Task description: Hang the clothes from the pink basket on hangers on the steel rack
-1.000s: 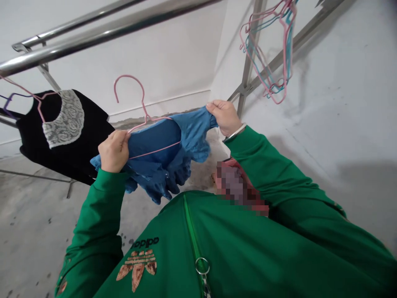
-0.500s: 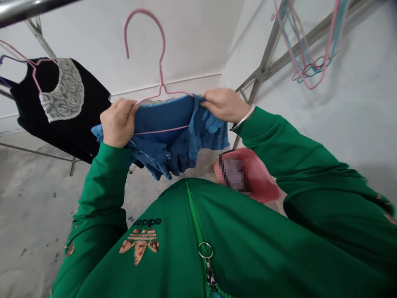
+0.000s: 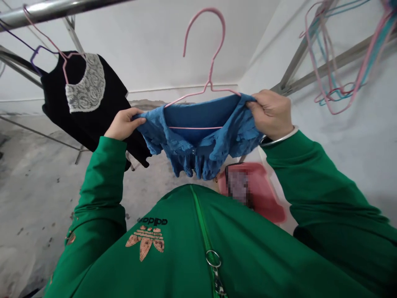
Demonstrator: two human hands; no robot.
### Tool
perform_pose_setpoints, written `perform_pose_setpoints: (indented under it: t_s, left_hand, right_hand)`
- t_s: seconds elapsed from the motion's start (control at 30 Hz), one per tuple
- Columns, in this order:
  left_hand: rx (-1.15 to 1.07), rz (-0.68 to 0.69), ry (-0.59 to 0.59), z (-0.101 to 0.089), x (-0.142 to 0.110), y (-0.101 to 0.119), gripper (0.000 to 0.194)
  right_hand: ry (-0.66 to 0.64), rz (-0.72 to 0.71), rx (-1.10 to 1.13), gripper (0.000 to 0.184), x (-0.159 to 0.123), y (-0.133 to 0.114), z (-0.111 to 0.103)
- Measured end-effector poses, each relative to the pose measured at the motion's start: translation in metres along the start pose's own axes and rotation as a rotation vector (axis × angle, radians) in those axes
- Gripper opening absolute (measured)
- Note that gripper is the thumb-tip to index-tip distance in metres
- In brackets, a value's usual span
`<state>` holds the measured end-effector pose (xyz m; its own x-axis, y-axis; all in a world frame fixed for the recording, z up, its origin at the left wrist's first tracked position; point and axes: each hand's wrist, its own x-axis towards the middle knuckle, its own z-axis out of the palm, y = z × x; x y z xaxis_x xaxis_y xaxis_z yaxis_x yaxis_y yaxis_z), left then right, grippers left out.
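A blue garment [image 3: 201, 136] hangs bunched on a pink wire hanger [image 3: 207, 66] held up in front of my chest. My left hand [image 3: 124, 123] pinches the garment's left edge, fingers closed on the cloth. My right hand [image 3: 271, 114] grips the right edge over the hanger's shoulder, fingers closed, a silver bangle at the wrist. The hanger's hook points up, free of any rail. Both my sleeves are green.
A black dress with a white lace collar [image 3: 87, 103] hangs from a steel rail [image 3: 56, 9] at upper left. Several pink and blue empty hangers [image 3: 338, 78] hang from the rack at upper right. A pink basin [image 3: 263, 194] sits on the concrete floor below.
The blue garment has been pulled wider between my hands and shifted right. The left hand slid outward to the garment's edge. The view turned, so the black dress appears closer.
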<state>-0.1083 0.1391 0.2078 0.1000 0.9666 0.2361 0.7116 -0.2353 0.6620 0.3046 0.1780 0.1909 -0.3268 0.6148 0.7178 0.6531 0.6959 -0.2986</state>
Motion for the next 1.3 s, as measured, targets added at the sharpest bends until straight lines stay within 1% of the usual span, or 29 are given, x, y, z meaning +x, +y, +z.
perform_pose_setpoints:
  t_s: [0.13,0.23,0.33,0.4,0.43,0.47,0.53,0.6,0.67,0.7,0.77,0.8,0.83,0.87,0.93,1.0,1.03,1.07,1.1,1.13,1.17,1.23,1.3]
  left_hand:
    - [-0.104,0.008,0.093,0.000,0.002,0.008,0.030]
    - [-0.089,0.036,0.157,-0.007,0.004,0.009,0.034]
    - [0.088,0.133,0.252,-0.016,0.006,0.015,0.032]
    - [0.249,0.221,0.300,-0.017,0.005,0.026,0.032]
    - [0.323,0.264,0.295,-0.015,0.004,0.032,0.035]
    - [0.385,0.305,0.259,-0.010,0.003,0.038,0.037]
    - [0.480,0.371,0.142,0.005,0.001,0.048,0.037]
    - [0.549,0.389,0.059,0.022,0.000,0.054,0.032]
    - [0.594,0.391,0.068,0.033,-0.001,0.055,0.028]
    - [0.609,0.400,0.094,0.035,-0.001,0.054,0.027]
    - [0.620,0.445,0.149,0.035,0.000,0.051,0.026]
    - [0.616,0.471,0.178,0.032,0.001,0.049,0.026]
    - [0.606,0.493,0.206,0.030,0.001,0.048,0.026]
    - [0.591,0.508,0.230,0.027,0.002,0.046,0.025]
    - [0.558,0.525,0.254,0.024,0.004,0.041,0.025]
    - [0.535,0.547,0.245,0.024,0.006,0.034,0.024]
    - [0.524,0.562,0.236,0.024,0.006,0.031,0.023]
    - [0.514,0.573,0.227,0.024,0.007,0.027,0.023]
    - [0.501,0.578,0.222,0.024,0.008,0.024,0.023]
    - [0.490,0.573,0.219,0.022,0.008,0.021,0.023]
    - [0.485,0.553,0.225,0.020,0.009,0.018,0.023]
    - [0.497,0.483,0.284,0.013,0.006,0.015,0.023]
    - [0.513,0.411,0.407,0.007,-0.001,0.012,0.026]
  right_hand:
    - [0.045,0.033,-0.002,0.031,-0.003,0.001,-0.004]
    - [0.089,0.006,0.015,0.029,-0.004,0.002,-0.007]
    - [0.108,-0.009,0.041,0.027,-0.006,0.003,-0.007]
    - [0.106,-0.005,0.053,0.026,-0.007,0.004,-0.005]
    - [0.109,-0.004,0.059,0.025,-0.008,0.005,-0.004]
    - [0.108,-0.001,0.063,0.025,-0.008,0.005,-0.003]
    - [0.122,0.001,0.064,0.024,-0.010,0.006,0.000]
    - [0.128,-0.011,0.059,0.023,-0.011,0.005,0.002]
    - [0.124,-0.028,0.056,0.020,-0.013,0.003,0.002]
    - [0.127,-0.036,0.058,0.019,-0.012,0.002,0.001]
    - [0.128,-0.043,0.083,0.017,-0.010,0.000,-0.005]
    - [0.105,-0.042,0.115,0.016,-0.009,-0.001,-0.009]
    - [0.042,-0.035,0.159,0.016,-0.007,-0.002,-0.014]
    - [-0.059,-0.023,0.213,0.017,-0.005,-0.004,-0.019]
    - [-0.334,0.036,0.335,0.020,-0.003,-0.008,-0.029]
    - [-0.611,0.145,0.480,0.027,-0.006,-0.014,-0.033]
    - [-0.714,0.215,0.569,0.031,-0.009,-0.018,-0.034]
    - [-0.787,0.293,0.667,0.035,-0.013,-0.022,-0.033]
    - [-0.828,0.381,0.767,0.038,-0.017,-0.027,-0.031]
    - [-0.828,0.470,0.862,0.039,-0.019,-0.033,-0.029]
    - [-0.794,0.559,0.942,0.037,-0.020,-0.039,-0.025]
    - [-0.682,0.699,1.060,0.031,-0.016,-0.052,-0.017]
    - [-0.585,0.745,1.143,0.028,-0.002,-0.065,-0.005]
